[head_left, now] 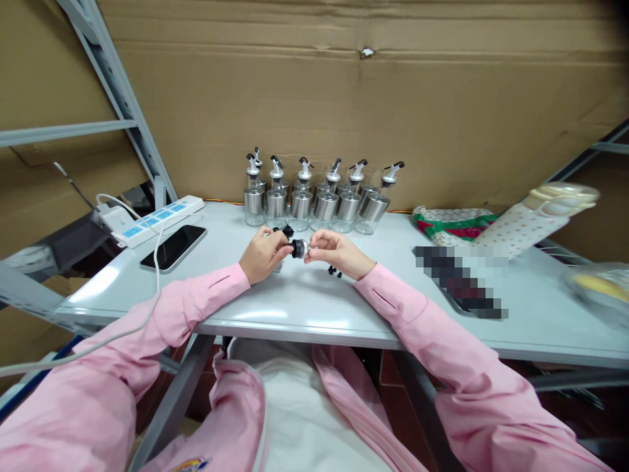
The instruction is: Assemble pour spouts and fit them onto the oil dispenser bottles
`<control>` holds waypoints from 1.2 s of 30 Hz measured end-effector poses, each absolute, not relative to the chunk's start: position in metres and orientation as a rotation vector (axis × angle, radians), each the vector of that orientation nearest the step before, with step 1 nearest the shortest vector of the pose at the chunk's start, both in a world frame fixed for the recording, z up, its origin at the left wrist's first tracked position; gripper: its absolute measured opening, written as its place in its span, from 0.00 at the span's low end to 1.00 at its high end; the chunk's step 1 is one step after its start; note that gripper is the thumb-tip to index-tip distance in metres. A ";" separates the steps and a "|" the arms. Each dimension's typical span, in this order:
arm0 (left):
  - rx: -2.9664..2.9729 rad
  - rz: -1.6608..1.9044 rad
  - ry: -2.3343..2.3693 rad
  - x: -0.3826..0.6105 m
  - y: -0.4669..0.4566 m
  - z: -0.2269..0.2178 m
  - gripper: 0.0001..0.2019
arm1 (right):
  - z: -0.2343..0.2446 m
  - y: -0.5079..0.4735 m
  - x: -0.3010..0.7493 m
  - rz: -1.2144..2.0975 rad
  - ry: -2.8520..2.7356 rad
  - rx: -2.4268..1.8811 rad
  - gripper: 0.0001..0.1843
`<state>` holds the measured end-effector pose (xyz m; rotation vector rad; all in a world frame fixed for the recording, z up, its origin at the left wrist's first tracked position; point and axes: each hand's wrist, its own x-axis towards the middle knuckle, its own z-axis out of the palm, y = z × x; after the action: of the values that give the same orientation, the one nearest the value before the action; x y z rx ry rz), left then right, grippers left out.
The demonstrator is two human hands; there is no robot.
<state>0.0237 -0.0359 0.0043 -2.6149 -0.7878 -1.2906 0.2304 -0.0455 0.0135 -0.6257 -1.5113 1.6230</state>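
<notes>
The black-and-silver stopper [299, 248] is held over the middle of the pale table [314, 308]. At the far side, glass-and-steel bottles [325, 206] are stood in rows, the front row topped with spouts [304, 169]. The stopper's black end is pinched between thumb and fingers of the left hand [265, 252]; its silver end is pinched at the fingertips of the right hand [341, 252]. Its long axis is set roughly left to right, bridged between both hands, neither clearly nearer. Small black parts [335, 271] are seen just beside the right hand.
</notes>
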 end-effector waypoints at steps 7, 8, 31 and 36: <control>-2.667 -1.325 -0.677 0.025 -0.041 0.005 0.18 | 0.010 -0.041 0.232 1.491 -1.570 -0.681 0.14; -2.674 -1.326 -0.679 0.025 -0.042 0.005 0.18 | 0.010 -0.041 0.232 1.491 -1.559 -0.678 0.14; -2.747 -1.286 -0.589 0.027 -0.046 0.002 0.17 | 0.016 -0.049 0.226 1.370 -1.550 -0.695 0.16; -2.723 -1.233 -0.536 0.027 -0.044 0.001 0.17 | 0.018 -0.050 0.227 1.401 -1.573 -0.701 0.15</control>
<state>0.0268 -0.0436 0.0010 -2.7232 -0.5361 -1.2327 0.2268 -0.0496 0.0178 -0.7013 -1.5732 1.4011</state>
